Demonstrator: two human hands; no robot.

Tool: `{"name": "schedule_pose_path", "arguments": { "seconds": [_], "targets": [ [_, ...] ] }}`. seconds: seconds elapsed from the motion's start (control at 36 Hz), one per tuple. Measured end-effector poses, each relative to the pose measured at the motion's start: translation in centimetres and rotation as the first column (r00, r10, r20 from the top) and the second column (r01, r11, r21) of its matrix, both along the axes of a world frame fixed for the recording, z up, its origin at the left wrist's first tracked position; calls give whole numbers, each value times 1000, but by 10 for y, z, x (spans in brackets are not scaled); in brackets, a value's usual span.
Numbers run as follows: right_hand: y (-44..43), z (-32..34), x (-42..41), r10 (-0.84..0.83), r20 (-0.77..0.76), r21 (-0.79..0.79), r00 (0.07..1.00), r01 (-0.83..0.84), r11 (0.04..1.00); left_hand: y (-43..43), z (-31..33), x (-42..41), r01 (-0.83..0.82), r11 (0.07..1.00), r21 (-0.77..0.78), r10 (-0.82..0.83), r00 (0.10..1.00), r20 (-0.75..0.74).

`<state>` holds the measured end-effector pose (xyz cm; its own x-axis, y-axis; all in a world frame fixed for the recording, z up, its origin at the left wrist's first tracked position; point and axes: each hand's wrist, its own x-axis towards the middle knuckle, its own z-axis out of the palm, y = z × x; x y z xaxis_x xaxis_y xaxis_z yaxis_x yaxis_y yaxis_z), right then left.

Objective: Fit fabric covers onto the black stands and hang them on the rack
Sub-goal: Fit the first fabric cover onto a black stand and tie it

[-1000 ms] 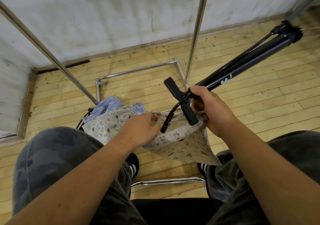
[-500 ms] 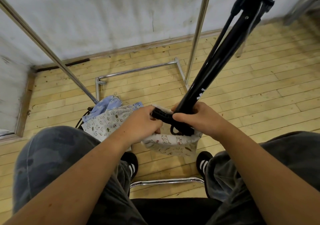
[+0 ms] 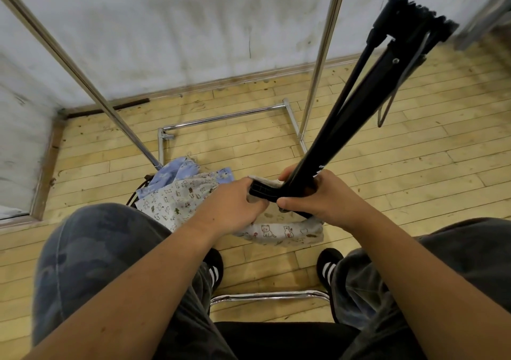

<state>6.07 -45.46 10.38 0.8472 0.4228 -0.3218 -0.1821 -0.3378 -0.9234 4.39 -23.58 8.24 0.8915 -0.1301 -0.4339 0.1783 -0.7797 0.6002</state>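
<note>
One black stand [image 3: 345, 116], folded into a slim bundle, is leaning up and away to the right from between the person's knees. Its far end is reaching in front of the wall [image 3: 166, 27], and its near end is sitting at the mouth of a fabric cover [image 3: 276, 232]. A small white mark is showing on the stand just above the right hand [image 3: 323, 196], but the fingers are hiding part of it and it cannot be read. The cover is carrying a print of little cartoon cats, with no words on it.

The right hand is wrapping its fingers and thumb round the stand's lower end. The left hand [image 3: 232, 207] is curling round the stand's black crosspiece at the cover's rim; whether it is also pinching the cloth cannot be told. The cover is sagging below both hands, above the wooden floor [image 3: 414, 193].

Two more pieces of cloth are lying in a heap just left of the hands: one cat-print piece [image 3: 177, 196] and one pale blue piece [image 3: 177, 168] behind it.

The rack [image 3: 323, 55] is standing beyond them, with two shiny upright poles and a low base frame on the floor.

Two black shoes [image 3: 214, 268] with white stripes are resting on the floor. One chrome bar [image 3: 271, 296] is crossing just behind them.
</note>
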Motion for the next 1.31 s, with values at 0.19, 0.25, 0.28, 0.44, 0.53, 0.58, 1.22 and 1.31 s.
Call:
{"name": "schedule_pose_path", "arguments": {
  "seconds": [0.19, 0.25, 0.28, 0.44, 0.53, 0.58, 1.22, 1.31],
  "targets": [
    [7, 8, -4, -59, 23, 128, 998, 55, 990, 0, -1, 1, 38, 992, 118, -47, 996, 78],
    [7, 10, -2, -94, 55, 144, 994, 86, 986, 4, -5, 2, 45, 985, 169, -58, 996, 73],
    [7, 11, -2, -110, 72, 141, 991, 100, 985, 5, -7, 2, 41, 982, 186, -54, 996, 69],
    [5, 12, -3, -135, 84, 165, 987, 120, 979, 5, -5, 3, -7, 979, 202, -12, 996, 93],
    [5, 11, -4, -136, 93, 158, 986, 121, 980, 4, -4, 2, -30, 976, 214, 9, 995, 98],
    [5, 9, -4, -128, 130, 107, 983, 115, 988, 6, -6, 4, -41, 970, 241, 13, 993, 119],
    [5, -3, -2, -65, 227, -29, 972, 74, 997, 9, -4, 10, -195, 980, 48, 163, 910, 382],
    [4, -5, 0, -68, 239, -46, 969, 81, 996, 11, -3, 12, -230, 969, 92, 185, 919, 347]
  ]
}}
